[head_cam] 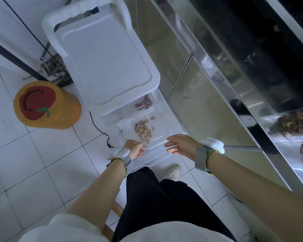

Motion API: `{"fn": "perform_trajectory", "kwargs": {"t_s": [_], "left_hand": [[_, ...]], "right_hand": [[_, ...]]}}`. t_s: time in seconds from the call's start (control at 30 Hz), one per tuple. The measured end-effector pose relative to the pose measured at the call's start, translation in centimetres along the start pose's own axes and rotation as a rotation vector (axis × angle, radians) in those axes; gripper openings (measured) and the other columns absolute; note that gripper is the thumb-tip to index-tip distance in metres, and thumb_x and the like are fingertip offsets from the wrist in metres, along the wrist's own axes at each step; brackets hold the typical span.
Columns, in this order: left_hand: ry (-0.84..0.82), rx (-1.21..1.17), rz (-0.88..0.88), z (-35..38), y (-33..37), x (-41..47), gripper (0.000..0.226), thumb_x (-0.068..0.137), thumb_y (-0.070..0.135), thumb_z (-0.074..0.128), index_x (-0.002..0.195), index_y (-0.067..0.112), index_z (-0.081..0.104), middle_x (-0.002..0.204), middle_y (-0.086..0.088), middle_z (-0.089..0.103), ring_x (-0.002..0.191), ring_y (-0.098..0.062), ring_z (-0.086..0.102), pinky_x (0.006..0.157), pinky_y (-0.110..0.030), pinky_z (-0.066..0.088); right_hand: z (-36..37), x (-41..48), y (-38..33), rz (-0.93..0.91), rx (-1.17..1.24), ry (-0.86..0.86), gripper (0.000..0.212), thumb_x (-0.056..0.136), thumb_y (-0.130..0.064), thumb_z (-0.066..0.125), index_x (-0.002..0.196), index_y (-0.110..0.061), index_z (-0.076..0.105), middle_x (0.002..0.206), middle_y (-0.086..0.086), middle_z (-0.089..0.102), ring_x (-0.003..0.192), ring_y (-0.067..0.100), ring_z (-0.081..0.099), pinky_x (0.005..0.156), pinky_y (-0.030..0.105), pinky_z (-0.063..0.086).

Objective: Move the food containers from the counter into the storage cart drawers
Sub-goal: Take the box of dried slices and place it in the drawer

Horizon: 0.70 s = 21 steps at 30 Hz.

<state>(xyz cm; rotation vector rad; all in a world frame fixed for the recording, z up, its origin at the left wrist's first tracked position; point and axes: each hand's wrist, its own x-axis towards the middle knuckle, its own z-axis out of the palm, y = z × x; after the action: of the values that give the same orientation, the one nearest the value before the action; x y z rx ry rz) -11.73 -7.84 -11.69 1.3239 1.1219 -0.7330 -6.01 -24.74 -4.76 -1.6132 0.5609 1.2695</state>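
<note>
Food container [145, 131] set in the open drawer [164, 154], near its front edge.
Probably light, stiff, slick plastic, best taken by its rim; left hand [135, 149] is curled on the drawer's front, right hand [180, 145] spread loose.

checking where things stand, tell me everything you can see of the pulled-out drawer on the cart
The drawer is clear plastic with a whitish front rim, pulled well out from under the white cart top. Inside lies a clear container of pale nuts. The left hand curls at the front edge; the right hand hovers open beside it.
</note>
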Motion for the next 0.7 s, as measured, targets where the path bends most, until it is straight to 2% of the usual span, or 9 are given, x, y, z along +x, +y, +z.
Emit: {"fn": "perform_trajectory", "kwargs": {"t_s": [0.03,0.1,0.2,0.37,0.43,0.57,0.6,0.67,0.7], "left_hand": [[-0.003,0.030,0.002,0.1,0.1,-0.1,0.011,0.092,0.004,0.045,0.083,0.002,0.050,0.072,-0.008,0.052,0.061,-0.014,0.055,0.048,-0.019,0.048],[-0.019,0.061,0.014,0.2,0.1,-0.1,0.009,0.093,0.009,0.046,0.097,0.002,0.049,0.088,-0.012,0.055,0.075,-0.018,0.060,0.060,-0.024,0.048],[-0.029,0.104,0.033,0.4,0.3,-0.2,0.014,0.093,0.012,0.047,0.101,0.001,0.049,0.101,-0.014,0.051,0.096,-0.020,0.055,0.064,-0.026,0.047],[-0.027,0.159,0.044,0.5,0.4,-0.4,0.022,0.093,0.015,0.047,0.107,0.000,0.051,0.104,-0.013,0.052,0.101,-0.023,0.056,0.072,-0.032,0.050],[-0.028,0.166,0.043,0.5,0.5,-0.5,0.028,0.093,0.015,0.047,0.114,-0.002,0.051,0.105,-0.013,0.052,0.102,-0.023,0.056,0.067,-0.028,0.049],[-0.029,0.209,0.006,0.2,0.9,-0.9,0.019,0.094,0.012,0.043,0.108,0.001,0.048,0.110,-0.014,0.050,0.113,-0.027,0.055,0.078,-0.035,0.047],[-0.022,0.226,0.013,0.0,1.0,-1.0,0.014,0.094,0.011,0.042,0.103,0.002,0.047,0.106,-0.013,0.049,0.108,-0.027,0.056,0.072,-0.033,0.046],[-0.024,0.273,0.044,-0.1,1.2,-1.5,0.006,0.093,0.008,0.041,0.096,0.003,0.043,0.091,-0.010,0.048,0.083,-0.022,0.053,0.061,-0.027,0.040],[-0.025,0.309,0.066,-0.2,1.4,-1.7,0.004,0.093,0.007,0.041,0.095,0.004,0.042,0.085,-0.007,0.046,0.074,-0.018,0.049,0.060,-0.026,0.038]], "right_hand": [[-0.1,0.0,0.0,0.002,0.005,-0.001,0.015,0.094,-0.020,0.045,0.105,-0.010,0.049,0.082,0.000,0.060,0.068,0.013,0.057,0.077,0.027,0.044],[-0.1,0.0,-0.1,0.004,0.011,-0.004,0.015,0.094,-0.020,0.045,0.105,-0.010,0.049,0.082,0.001,0.060,0.068,0.014,0.058,0.070,0.024,0.044],[-0.3,-0.1,-0.1,0.005,0.012,-0.008,0.018,0.094,-0.020,0.044,0.108,-0.009,0.049,0.083,0.001,0.060,0.070,0.015,0.059,0.068,0.023,0.044],[-0.6,-0.1,-0.2,0.012,-0.016,-0.013,0.033,0.094,-0.021,0.044,0.122,-0.004,0.049,0.103,0.008,0.060,0.073,0.015,0.060,0.071,0.024,0.045],[-0.6,-0.2,-0.2,0.011,-0.020,-0.020,0.029,0.094,-0.022,0.044,0.119,-0.007,0.050,0.106,0.009,0.059,0.073,0.014,0.060,0.070,0.023,0.045],[-0.6,-0.5,-0.4,0.010,-0.014,-0.035,0.018,0.095,-0.022,0.044,0.108,-0.011,0.048,0.106,0.009,0.058,0.072,0.013,0.058,0.068,0.022,0.043],[-0.7,-0.5,-0.5,0.007,-0.016,-0.036,0.018,0.095,-0.022,0.045,0.108,-0.011,0.049,0.105,0.008,0.058,0.072,0.013,0.058,0.068,0.022,0.043],[-0.9,-0.8,-0.6,-0.003,-0.014,-0.035,0.017,0.094,-0.022,0.045,0.107,-0.012,0.049,0.100,0.006,0.059,0.072,0.013,0.057,0.068,0.021,0.042],[-1.1,-1.0,-0.7,-0.011,-0.014,-0.036,0.017,0.094,-0.022,0.045,0.107,-0.012,0.049,0.095,0.004,0.060,0.071,0.013,0.057,0.068,0.021,0.042]]}}
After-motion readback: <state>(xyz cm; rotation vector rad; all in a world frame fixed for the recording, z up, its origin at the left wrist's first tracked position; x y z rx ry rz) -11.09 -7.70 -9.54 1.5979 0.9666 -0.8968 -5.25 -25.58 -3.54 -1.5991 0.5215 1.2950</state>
